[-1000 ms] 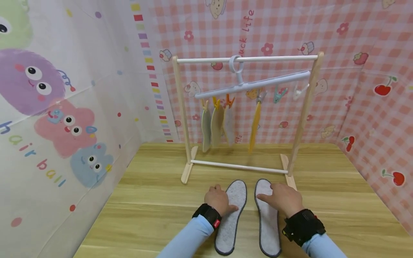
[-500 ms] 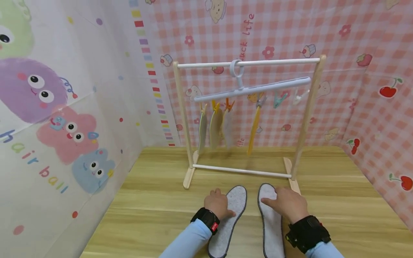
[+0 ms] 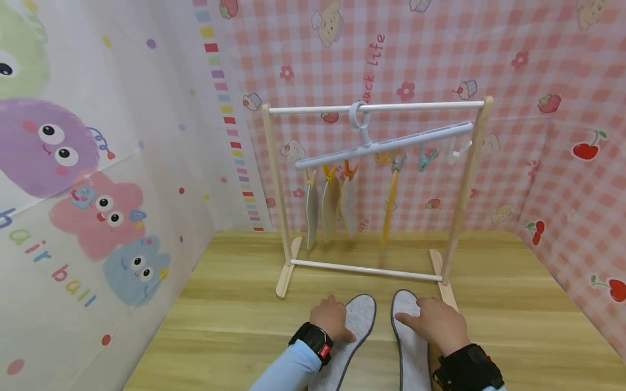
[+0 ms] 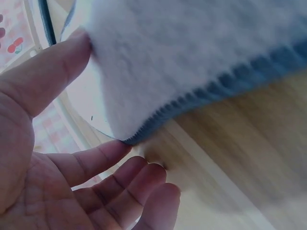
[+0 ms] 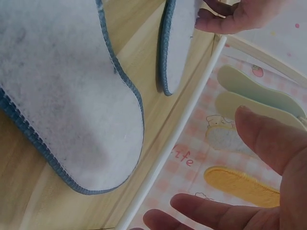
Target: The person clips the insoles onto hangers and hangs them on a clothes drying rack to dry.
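Note:
Two grey felt insoles with dark stitched edges lie side by side on the wooden surface. At the left insole (image 3: 361, 315), my left hand (image 3: 330, 317) pinches the outer edge. In the left wrist view its thumb (image 4: 72, 52) lies on the felt face and the index fingertip meets the stitched rim. My right hand (image 3: 437, 320) is over the right insole (image 3: 413, 353), near its far end. In the right wrist view that hand's thumb (image 5: 264, 139) and fingers are spread, visibly apart from the insole.
Behind the insoles stands a wooden rack (image 3: 464, 190) with white bars. From it hangs a tilted pale hanger (image 3: 415, 140) bearing several clipped insoles, including a yellow insole (image 3: 389, 209). A teal clip (image 3: 427, 159) and white clip (image 3: 458, 153) hold nothing. Printed cloth surrounds the sides.
The left insole's near end has swung left, leaving it more slanted. The right insole and right hand have shifted slightly right. The head view has tilted up.

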`<state>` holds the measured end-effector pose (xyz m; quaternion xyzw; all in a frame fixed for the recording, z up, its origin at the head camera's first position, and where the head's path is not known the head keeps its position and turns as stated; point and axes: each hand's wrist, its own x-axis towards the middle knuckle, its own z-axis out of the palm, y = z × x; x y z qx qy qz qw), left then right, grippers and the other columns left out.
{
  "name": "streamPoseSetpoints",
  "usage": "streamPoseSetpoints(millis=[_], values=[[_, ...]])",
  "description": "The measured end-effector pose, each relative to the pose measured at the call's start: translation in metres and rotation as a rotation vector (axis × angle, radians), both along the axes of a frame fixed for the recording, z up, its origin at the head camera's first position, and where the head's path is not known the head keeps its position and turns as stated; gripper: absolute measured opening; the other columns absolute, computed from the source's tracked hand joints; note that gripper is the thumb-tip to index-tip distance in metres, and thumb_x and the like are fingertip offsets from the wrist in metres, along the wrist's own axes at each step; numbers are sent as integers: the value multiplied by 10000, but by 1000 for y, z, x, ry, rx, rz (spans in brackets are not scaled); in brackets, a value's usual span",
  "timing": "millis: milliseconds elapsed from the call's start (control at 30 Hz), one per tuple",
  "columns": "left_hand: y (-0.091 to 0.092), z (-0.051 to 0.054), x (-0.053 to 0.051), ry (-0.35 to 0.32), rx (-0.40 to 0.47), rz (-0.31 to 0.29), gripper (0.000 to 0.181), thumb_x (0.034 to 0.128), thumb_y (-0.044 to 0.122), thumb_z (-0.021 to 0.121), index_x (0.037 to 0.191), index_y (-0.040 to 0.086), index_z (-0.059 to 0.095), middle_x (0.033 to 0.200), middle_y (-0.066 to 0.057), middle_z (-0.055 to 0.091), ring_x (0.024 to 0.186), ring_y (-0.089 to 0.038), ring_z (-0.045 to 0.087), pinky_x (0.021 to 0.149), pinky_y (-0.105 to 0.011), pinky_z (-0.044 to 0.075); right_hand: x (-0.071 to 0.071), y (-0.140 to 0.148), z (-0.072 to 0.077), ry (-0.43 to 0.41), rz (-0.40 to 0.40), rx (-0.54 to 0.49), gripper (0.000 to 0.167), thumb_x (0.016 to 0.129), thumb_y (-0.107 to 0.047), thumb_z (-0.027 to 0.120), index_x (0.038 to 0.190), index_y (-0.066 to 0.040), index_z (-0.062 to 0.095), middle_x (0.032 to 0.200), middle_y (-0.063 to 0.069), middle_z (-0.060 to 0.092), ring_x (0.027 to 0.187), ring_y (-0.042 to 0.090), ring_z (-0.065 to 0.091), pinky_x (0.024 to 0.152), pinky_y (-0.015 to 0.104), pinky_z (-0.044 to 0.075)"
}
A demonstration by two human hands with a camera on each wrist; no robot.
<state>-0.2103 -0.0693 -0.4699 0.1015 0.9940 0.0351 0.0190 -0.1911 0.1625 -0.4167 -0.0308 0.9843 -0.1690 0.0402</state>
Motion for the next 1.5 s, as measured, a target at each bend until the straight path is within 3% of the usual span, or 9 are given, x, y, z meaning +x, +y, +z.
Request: streamPoseSetpoints(millis=[267,767,867,1100,1300,1400,1500], values=[[4,3,0,-58,73,-24,558,601,409,937,938,53,671,858,-78,539,784,-223,568,619,-376,500,0,-1,-5,-23,-18,-23,725,836,-585,688,1185,50,658,1119,257,651,968,442,630,737,550,506],[3,10,-9,-158,144,-42,582,619,331,943,1008,39,624,880,-75,611,835,-216,616,660,-375,510,-3,-1,-9,-25,-5,-32,732,831,-591,690,1174,56,663,1134,265,646,1010,445,620,749,568,505],[3,10,-10,-161,151,-47,580,618,316,944,1012,29,631,883,-76,606,834,-208,604,665,-360,507,-2,-1,-10,-21,-5,-32,733,830,-595,688,1170,54,664,1130,263,647,1011,444,620,753,575,503],[2,11,-7,-99,165,-55,608,597,334,948,993,47,586,868,-82,593,803,-230,615,641,-352,500,0,-1,-8,-22,-6,-22,723,838,-594,682,1173,46,668,1121,253,654,995,439,625,757,568,503],[-1,12,-6,-136,228,-37,670,629,268,937,1106,20,538,775,-73,626,665,-196,592,576,-336,471,0,-1,-7,-8,0,-16,721,844,-598,674,1184,38,669,1122,237,661,974,431,635,750,560,506],[-1,12,-8,-135,193,-33,699,648,286,927,1161,11,539,773,-84,646,642,-196,596,563,-340,473,-1,-1,-6,-1,-2,-13,712,846,-588,679,1188,36,670,1128,242,659,975,438,634,747,559,508],[0,12,-11,-116,156,-41,604,657,293,920,1093,30,593,795,-79,660,659,-196,610,560,-343,479,-1,1,-5,11,-2,-10,700,847,-576,683,1183,38,671,1123,245,660,974,443,634,750,558,508]])
